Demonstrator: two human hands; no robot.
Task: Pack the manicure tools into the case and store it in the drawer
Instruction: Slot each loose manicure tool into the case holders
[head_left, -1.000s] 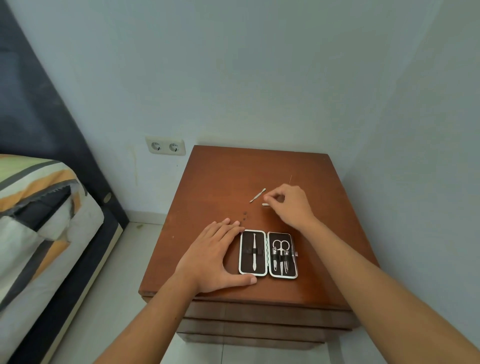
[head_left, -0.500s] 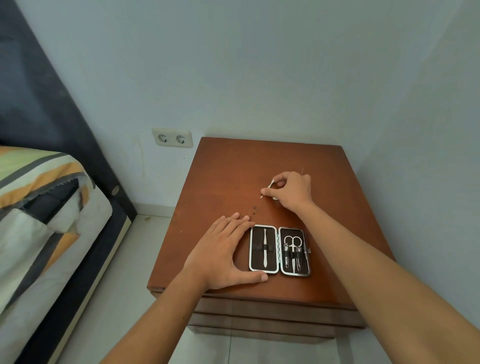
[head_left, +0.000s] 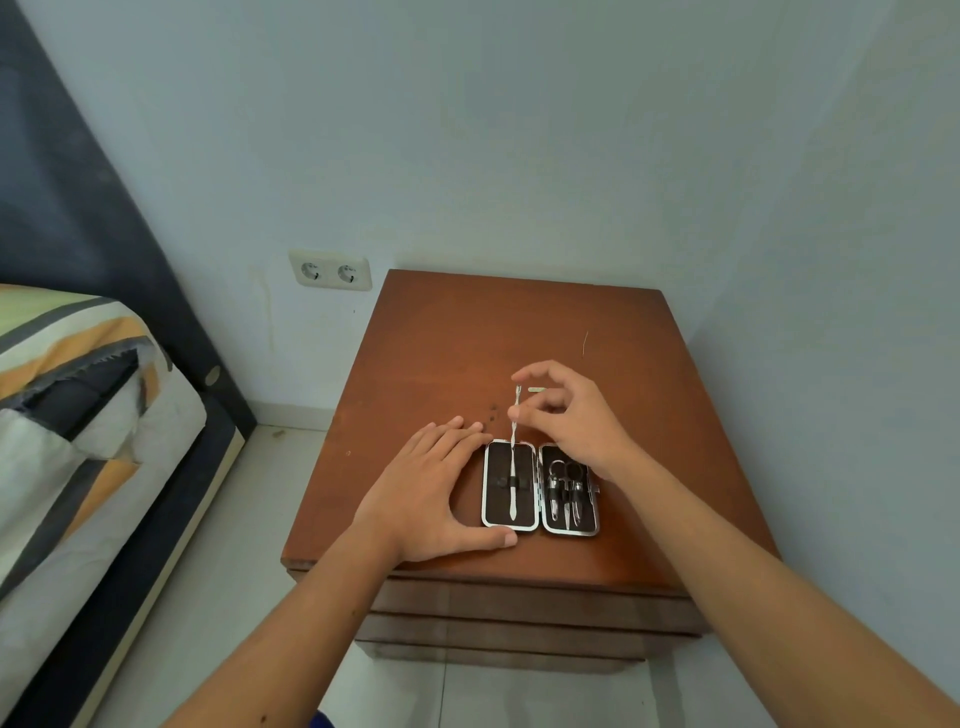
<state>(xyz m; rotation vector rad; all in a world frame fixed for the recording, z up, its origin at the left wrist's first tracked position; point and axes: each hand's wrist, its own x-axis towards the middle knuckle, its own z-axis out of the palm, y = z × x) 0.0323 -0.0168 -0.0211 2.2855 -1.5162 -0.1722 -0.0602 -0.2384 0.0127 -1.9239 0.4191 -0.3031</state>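
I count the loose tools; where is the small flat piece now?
The small flat piece lies on the nightstand, behind the right hand.

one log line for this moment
phase: packing | right hand: pinching thin tool above open case | left hand: flat beside case | drawer: shut

A double socket (head_left: 330, 270) sits low on the pale wall (head_left: 519, 130), left of the bench. At far left a bed (head_left: 78, 415) with a striped cover in grey, orange and white lies against a dark headboard (head_left: 78, 208). The floor (head_left: 218, 545) is pale tile.
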